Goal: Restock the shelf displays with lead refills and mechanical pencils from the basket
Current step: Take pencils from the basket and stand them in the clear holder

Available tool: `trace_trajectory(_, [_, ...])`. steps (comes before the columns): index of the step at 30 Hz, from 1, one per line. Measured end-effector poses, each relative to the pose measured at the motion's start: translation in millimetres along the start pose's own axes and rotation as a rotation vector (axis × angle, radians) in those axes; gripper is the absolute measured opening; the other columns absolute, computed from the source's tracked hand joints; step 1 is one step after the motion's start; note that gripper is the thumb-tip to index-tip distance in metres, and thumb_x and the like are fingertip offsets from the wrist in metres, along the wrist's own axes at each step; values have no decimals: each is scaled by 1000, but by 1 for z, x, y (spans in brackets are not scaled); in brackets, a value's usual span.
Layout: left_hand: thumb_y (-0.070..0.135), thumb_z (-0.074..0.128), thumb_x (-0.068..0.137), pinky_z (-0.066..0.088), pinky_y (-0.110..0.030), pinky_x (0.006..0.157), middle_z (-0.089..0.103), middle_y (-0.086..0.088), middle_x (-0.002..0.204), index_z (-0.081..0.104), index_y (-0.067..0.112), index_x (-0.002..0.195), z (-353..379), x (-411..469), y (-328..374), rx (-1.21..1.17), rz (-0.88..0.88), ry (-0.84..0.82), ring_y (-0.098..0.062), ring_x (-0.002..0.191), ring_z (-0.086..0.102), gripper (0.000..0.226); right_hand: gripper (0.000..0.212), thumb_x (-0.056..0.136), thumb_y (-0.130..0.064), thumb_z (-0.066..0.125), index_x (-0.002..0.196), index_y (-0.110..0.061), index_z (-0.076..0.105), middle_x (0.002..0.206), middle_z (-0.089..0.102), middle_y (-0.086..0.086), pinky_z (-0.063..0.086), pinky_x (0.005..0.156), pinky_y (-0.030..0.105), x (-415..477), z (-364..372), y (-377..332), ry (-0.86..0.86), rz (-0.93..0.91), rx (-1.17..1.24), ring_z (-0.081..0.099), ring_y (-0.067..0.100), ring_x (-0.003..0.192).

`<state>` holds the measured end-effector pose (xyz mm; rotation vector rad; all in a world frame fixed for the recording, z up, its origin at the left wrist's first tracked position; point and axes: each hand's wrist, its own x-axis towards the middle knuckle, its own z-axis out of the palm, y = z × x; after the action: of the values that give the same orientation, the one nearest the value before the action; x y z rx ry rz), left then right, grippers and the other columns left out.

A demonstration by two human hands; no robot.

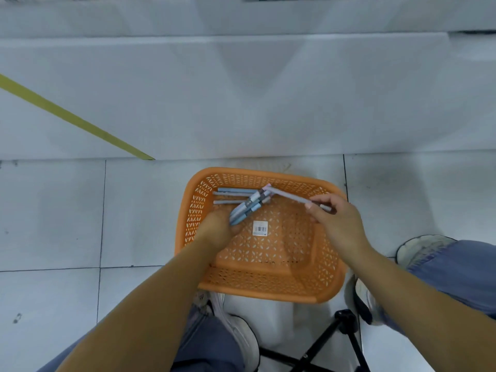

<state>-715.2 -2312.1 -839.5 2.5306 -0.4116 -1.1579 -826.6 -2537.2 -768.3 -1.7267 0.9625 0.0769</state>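
a: which step r we on?
b: picking stock, i'd say. left hand [217,226] is curled round a bunch of pencils [247,208] over the basket [255,171]. right hand [335,218] pinches one lilac pencil [290,196] by its end, other end touching the bunch.
a: anything else in there?
b: yep, a few loose pencils [230,194] by the far-left wall. no refills i can make out.
a: next?
b: prob add the lilac one to the bunch, grab the rest, then up to the displays, which aren't in view.
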Motion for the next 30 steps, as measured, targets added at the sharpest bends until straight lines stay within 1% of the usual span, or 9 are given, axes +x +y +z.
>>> trace_trajectory(4, [18,70,90,48,-16,53,67,3,79,61,20,105,-17,-24,4,-409,-34,-91,-4,60,64,17,10,87,-12,70,93,-20,67,82,73,4,58,65,23,2,-13,-19,-22,-32,50,71,14,71])
trace_trajectory(7, [9,68,89,48,-15,49,68,0,67,62,13,98,-32,-44,17,-616,-60,-99,-3,49,61,12,10,84,-18,74,88,-26,70,73,72,0,56,63,25,0,-28,-35,-72,-88,20,70,15,66])
trace_trajectory(9, [8,67,89,52,-19,53,68,-2,66,64,12,94,-43,-58,30,-714,-20,-115,-8,53,61,7,8,82,-25,76,84,-33,73,77,72,-7,56,69,30,-3,-38,-47,-152,-111,-38,69,14,69])
trace_trajectory(11, [12,70,89,54,-23,58,68,-3,69,67,14,92,-57,-74,48,-766,38,-110,-12,59,62,4,7,82,-25,75,81,-33,73,82,73,-9,56,74,33,-10,-44,-62,-231,-137,-34,70,16,74])
trace_trajectory(15, [22,75,88,53,-27,63,76,3,86,72,19,99,-91,-107,87,-840,181,-88,-13,74,69,11,10,87,-9,70,85,-18,69,77,74,3,55,58,23,-35,-48,-105,-321,-232,92,70,19,64])
trace_trajectory(18, [26,74,90,59,-39,72,77,-8,99,69,15,106,-121,-136,116,-867,291,-100,-28,92,73,20,13,86,3,66,89,-9,63,71,69,5,53,53,20,-58,-57,-150,-301,-352,232,69,16,59])
trace_trajectory(20, [18,71,92,62,-42,77,75,-12,109,63,14,116,-141,-157,137,-952,378,-140,-29,103,72,26,11,86,2,66,90,-8,62,71,68,7,54,54,22,-73,-71,-182,-261,-450,267,69,17,59])
trace_trajectory(25, [16,67,94,59,-33,67,76,-5,97,60,20,119,-203,-218,196,-885,573,33,-16,81,70,26,8,92,-14,62,99,-10,64,82,73,9,56,61,26,-113,-118,-260,-271,-633,298,71,21,69])
trace_trajectory(30, [19,69,93,59,-31,64,77,-5,98,60,21,121,-256,-264,246,-871,686,155,-17,82,74,29,13,96,-12,56,105,-13,65,92,74,4,59,69,27,-142,-163,-323,-286,-784,317,72,21,79])
